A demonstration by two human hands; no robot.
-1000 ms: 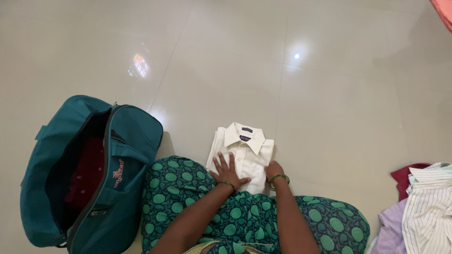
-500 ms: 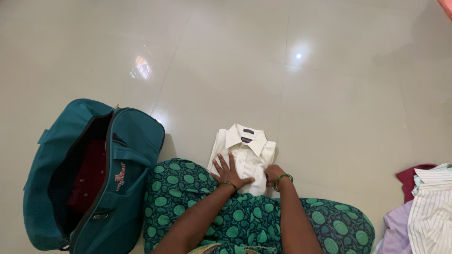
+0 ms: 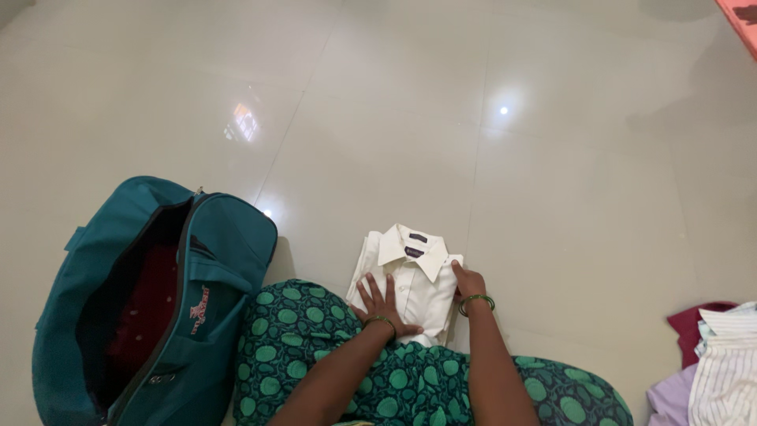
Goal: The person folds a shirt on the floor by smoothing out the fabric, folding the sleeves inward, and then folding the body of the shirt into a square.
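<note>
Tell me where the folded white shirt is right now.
In the head view, the folded white shirt lies on the tiled floor at lower centre, under the left hand and right hand, right of the open teal bag.

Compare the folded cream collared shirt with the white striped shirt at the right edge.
The folded cream collared shirt is plain, neatly squared and pressed under both hands; the white striped shirt is striped, loosely heaped on other clothes, untouched. Both are light-coloured shirts down at floor level.
</note>
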